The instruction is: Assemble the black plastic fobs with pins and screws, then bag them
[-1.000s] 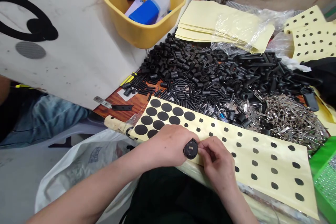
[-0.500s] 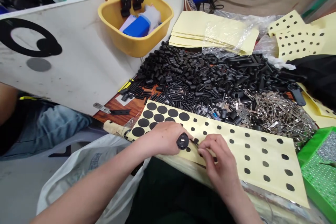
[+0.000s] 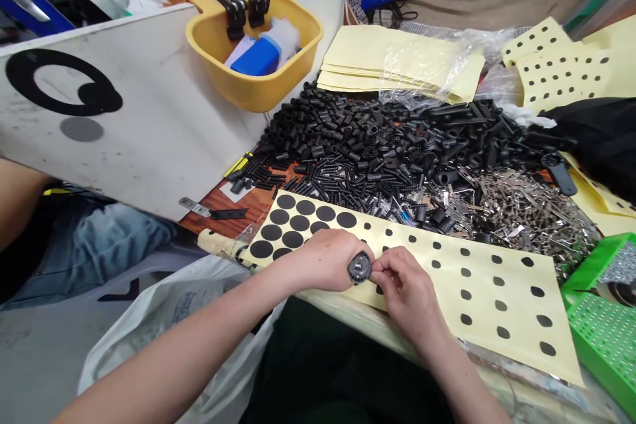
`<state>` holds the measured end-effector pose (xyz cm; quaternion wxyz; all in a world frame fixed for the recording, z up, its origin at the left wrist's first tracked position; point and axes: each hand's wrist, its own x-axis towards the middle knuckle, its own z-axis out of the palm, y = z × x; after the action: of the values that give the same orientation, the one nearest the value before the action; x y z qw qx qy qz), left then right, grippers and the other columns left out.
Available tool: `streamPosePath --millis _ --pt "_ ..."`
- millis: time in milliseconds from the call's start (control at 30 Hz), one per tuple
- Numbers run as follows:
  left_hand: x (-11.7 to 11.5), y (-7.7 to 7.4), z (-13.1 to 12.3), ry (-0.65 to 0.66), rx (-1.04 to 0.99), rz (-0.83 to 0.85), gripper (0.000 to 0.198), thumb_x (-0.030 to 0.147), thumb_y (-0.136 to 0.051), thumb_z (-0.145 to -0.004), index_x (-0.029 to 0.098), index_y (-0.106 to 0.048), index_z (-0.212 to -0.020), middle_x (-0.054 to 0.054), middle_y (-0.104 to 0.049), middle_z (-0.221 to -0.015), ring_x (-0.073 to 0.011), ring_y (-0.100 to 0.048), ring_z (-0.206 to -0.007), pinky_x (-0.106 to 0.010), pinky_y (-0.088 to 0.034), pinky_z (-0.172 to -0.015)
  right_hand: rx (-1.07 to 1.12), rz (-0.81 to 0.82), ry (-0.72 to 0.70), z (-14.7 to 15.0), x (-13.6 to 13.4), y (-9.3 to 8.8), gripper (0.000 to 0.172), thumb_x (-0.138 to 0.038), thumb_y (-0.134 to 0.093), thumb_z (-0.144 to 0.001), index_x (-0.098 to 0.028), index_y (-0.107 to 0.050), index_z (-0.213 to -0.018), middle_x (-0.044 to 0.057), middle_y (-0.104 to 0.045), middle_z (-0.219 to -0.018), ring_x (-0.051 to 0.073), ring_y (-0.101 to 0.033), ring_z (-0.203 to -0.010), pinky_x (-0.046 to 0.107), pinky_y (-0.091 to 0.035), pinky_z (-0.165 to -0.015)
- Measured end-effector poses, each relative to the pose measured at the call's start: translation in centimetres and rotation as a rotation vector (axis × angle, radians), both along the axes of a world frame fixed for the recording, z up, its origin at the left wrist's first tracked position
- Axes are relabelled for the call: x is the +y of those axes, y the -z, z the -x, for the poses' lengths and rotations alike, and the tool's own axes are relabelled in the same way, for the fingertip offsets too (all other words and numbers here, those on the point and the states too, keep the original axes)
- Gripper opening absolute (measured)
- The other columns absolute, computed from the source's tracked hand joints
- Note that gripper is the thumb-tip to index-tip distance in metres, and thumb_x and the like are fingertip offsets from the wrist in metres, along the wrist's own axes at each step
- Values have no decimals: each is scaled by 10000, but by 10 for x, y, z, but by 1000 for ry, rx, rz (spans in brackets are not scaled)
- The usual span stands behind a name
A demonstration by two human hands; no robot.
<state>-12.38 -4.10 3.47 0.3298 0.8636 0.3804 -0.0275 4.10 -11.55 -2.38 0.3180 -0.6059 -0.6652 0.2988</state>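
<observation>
My left hand (image 3: 325,262) is closed around a small round black plastic part (image 3: 359,268), held over the near edge of a yellow backing sheet (image 3: 477,291) with black round stickers. My right hand (image 3: 405,288) pinches at the right side of that same part, fingers pressed together. Several large black stickers (image 3: 298,218) sit at the sheet's left end; small black dots remain across the rest of it.
Behind the sheet lie a heap of black plastic parts (image 3: 387,139) and a pile of small metal pieces (image 3: 527,212). A yellow tub (image 3: 253,89) hangs on a white board (image 3: 149,119). A green basket (image 3: 603,328) stands right. Another person's leg (image 3: 84,232) is left.
The view has tilted up a little. My right hand has closed back in on the black part after drawing slightly away from it; my left hand has kept hold of it.
</observation>
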Motion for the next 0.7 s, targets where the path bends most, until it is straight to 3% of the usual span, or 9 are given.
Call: streamPosePath --millis 100,267,367,467,533,600,700 --pt "2 2 -4 -28 55 16 367 103 -559 -646 315 -735 -888 9 -720 -739 -189 -648 -707 -228 -373 -572 -1 -13 -15 1 -2 -1 148 -86 -508 -810 -206 -534 -728 25 -547 -797 151 -529 -678 257 -408 -574" --pt "7 1 -4 -68 83 81 439 75 -577 -616 323 -739 -940 -7 -745 -869 -226 -672 -814 -253 -426 -633 25 -97 -158 -1 -15 -14 181 -62 -429 -863 -204 -516 -792 34 -525 -828 149 -549 -736 262 -439 -639" --pt "8 3 0 -90 33 145 477 84 -606 -607 301 -725 -1015 -24 -740 -938 -246 -666 -863 -288 -457 -697 72 -183 -101 -11 -21 -31 161 -88 -467 -881 -211 -529 -797 28 -536 -812 147 -550 -738 254 -450 -640" --pt "2 5 2 -273 -182 238 511 187 -718 -610 231 -677 -1118 -62 -696 -1067 -253 -622 -983 -330 -450 -847 172 -252 27 -24 -25 -49 129 -126 -529 -876 -224 -561 -798 14 -565 -765 147 -560 -745 240 -463 -643" --pt "-8 2 0 -445 -371 401 694 247 -786 -573 205 -587 -1237 -71 -667 -1054 -237 -611 -965 -339 -453 -855 252 -259 142 -31 -27 -57 92 -153 -564 -867 -232 -589 -828 12 -591 -781 139 -571 -740 224 -471 -629" --pt "-22 -2 -5 -519 -550 703 821 251 -776 -596 192 -455 -1350 -38 -647 -888 -191 -624 -798 -322 -482 -738 352 -245 269 -34 -29 -61 49 -190 -610 -849 -237 -607 -862 8 -608 -804 119 -575 -687 207 -472 -587" --pt "-43 -7 -18 -546 -791 1042 764 239 -655 -717 142 -328 -1401 5 -591 -723 -138 -594 -611 -271 -461 -586 531 -182 408 -35 -31 -64 86 -251 -668 -818 -232 -608 -877 -10 -590 -746 95 -557 -594 194 -459 -523"
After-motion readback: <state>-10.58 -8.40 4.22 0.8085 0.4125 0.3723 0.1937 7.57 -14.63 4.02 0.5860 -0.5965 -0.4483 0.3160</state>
